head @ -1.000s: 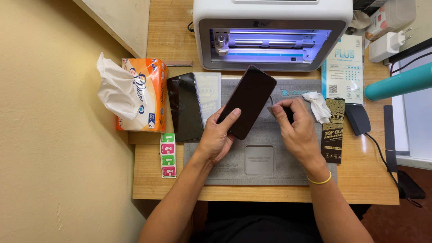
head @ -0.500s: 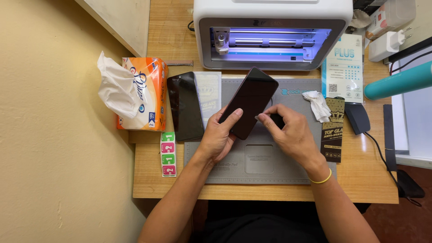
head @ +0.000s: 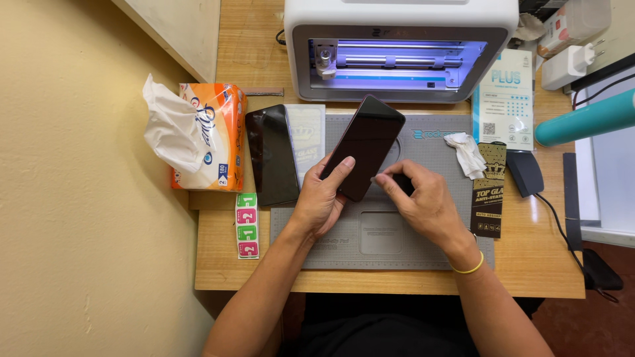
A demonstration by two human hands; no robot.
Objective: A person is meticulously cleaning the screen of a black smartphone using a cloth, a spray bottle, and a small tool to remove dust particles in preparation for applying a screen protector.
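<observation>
Your phone (head: 362, 147) has a glossy black glass face, smooth and reflective. The second phone (head: 272, 156) has the same gloss. The mat (head: 423, 244) looks like matt grey rubber, the desk (head: 529, 258) grained wood, the tissue (head: 167, 125) soft crumpled paper, and the machine (head: 401, 13) smooth white plastic.

Wooden desk (head: 542, 264) under grey mat (head: 436, 248)
</observation>
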